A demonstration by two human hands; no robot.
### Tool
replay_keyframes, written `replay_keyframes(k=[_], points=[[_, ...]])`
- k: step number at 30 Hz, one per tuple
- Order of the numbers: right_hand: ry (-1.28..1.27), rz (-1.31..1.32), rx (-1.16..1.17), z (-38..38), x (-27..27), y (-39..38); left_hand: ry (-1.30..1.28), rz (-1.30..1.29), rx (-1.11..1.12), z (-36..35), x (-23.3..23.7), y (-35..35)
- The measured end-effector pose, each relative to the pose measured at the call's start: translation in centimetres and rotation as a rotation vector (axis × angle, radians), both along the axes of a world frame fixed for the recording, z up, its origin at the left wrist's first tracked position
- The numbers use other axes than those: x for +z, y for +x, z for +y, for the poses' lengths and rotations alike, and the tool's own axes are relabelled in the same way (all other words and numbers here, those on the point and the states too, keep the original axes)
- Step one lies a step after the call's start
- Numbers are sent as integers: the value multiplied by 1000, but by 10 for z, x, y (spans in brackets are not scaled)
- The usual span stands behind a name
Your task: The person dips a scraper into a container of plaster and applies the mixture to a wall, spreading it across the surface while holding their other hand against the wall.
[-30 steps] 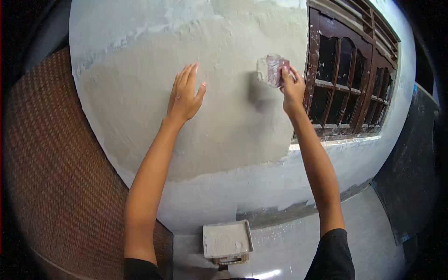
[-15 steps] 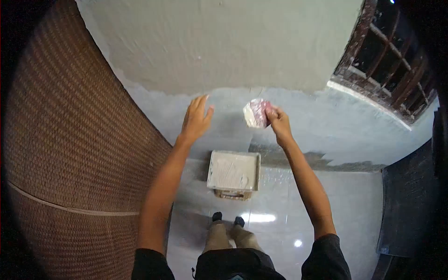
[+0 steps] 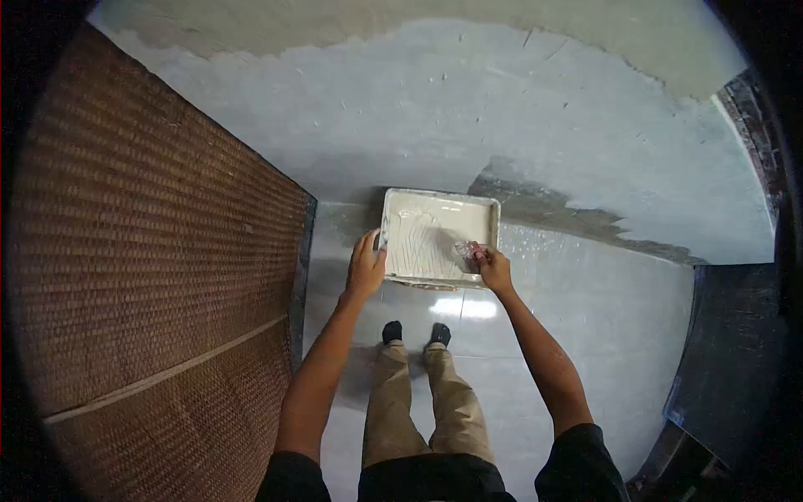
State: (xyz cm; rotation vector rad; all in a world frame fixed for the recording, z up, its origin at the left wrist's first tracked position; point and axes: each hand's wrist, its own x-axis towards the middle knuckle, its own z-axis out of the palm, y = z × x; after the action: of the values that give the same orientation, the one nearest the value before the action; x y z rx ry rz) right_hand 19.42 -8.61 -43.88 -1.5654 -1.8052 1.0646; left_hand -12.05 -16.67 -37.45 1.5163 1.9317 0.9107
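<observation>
A rectangular tray (image 3: 498,219) of creamy putty (image 3: 422,243) stands low in front of me, raised off the floor on a support mostly hidden under it. My left hand (image 3: 365,266) grips the tray's left rim near the front corner, thumb at the edge and fingers along the outer side. In my right hand (image 3: 493,268) is a reddish putty spreader (image 3: 470,253), its blade smeared with white and held low over the tray's front right part. Ridged streaks mark the putty's surface on the left.
Behind the tray rises a wall (image 3: 401,109), coated beige at the top, pale grey below, with a darker bare patch (image 3: 535,201) low down. A woven mat partition (image 3: 167,251) stands left. A dark panel (image 3: 736,351) is at right. My feet (image 3: 416,333) are on shiny tiles.
My view has tipped downward. Both hands have come down from in front of the wall to the tray; the left took its rim, the right brought the spreader over the putty.
</observation>
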Motion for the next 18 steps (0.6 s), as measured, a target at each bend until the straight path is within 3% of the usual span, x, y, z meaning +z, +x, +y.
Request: replay_keyframes(k=[1, 2, 5, 7, 8, 9, 13, 18], points=[[72, -31, 12, -2, -10, -1, -60, -25, 6, -6, -18, -1], [-58, -30, 14, 1, -19, -1, -74, 6, 8, -10, -34, -2], [-49, -142, 4, 11, -45, -11, -132, -20, 75, -26, -78, -6], [38, -104, 2, 16, -39, -33, -179, -11, 88, -37, -106, -8], [89, -241, 49, 20, -32, -44, -210, 1, 98, -41, -117, -9], [142, -377, 98, 25, -35, -55, -222, -1, 99, -46, -125, -8], [424, -398, 142, 44, -54, -99, -201, -26, 91, -58, -153, -8], [486, -490, 289, 27, -85, -110, -249, -91, 111, -67, -164, -9]])
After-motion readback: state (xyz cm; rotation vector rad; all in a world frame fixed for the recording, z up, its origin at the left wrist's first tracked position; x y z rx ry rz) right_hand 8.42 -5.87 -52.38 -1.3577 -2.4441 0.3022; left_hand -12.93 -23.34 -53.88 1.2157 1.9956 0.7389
